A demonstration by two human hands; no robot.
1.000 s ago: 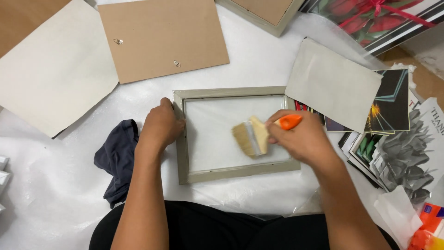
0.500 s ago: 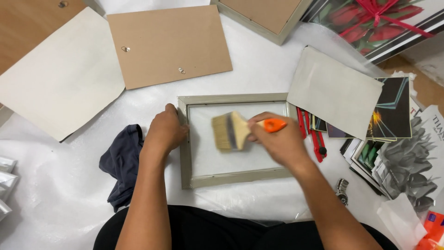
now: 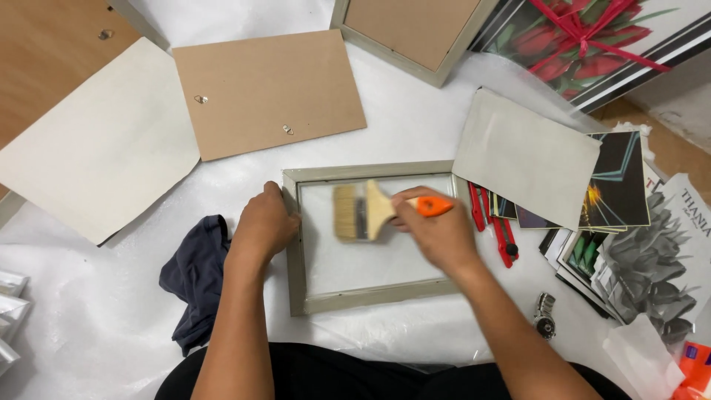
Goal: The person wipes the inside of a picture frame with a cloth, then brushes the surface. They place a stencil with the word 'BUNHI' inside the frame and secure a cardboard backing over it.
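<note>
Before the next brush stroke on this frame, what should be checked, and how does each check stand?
1. Left hand steadies the picture frame at its left rail: ok.
2. Right hand grips the brush by its orange handle: ok.
3. Bristles over the glass pane, inside the rails: ok.
4. Pane free of dust: cannot tell.
5. Dark cloth lies outside the frame: ok.
6. Red cutter lies outside the frame: ok.
</note>
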